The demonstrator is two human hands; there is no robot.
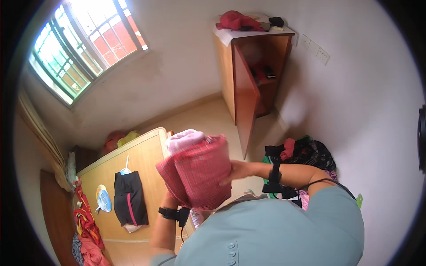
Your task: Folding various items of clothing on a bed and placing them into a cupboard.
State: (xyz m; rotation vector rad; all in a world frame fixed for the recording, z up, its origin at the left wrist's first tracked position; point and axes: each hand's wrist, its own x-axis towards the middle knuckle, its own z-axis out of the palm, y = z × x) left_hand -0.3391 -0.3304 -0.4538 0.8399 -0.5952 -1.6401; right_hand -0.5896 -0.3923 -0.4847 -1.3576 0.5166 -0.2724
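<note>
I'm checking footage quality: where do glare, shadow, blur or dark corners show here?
In the head view, the window is partly washed out by glare; shadow darkens the wall right of the cabinet; the red checked cloth and right hand look slightly blurred; black, rounded corners frame the fisheye image.

- A light-brown wooden table point(152, 166) with a rounded corner carried a folded black garment with a pink stripe point(124, 197) and a flat, round blue-and-white hand fan point(104, 199).
- A white handle point(128, 162) stuck out past the garment's upper edge.
- A brown wooden cabinet point(224, 66) bore a white sheet point(225, 36), with a crumpled red cloth point(236, 21) and a small black item point(277, 21) on top.
- A heap of black and pink clothes point(315, 155) lay on the beige floor point(202, 119).
</note>
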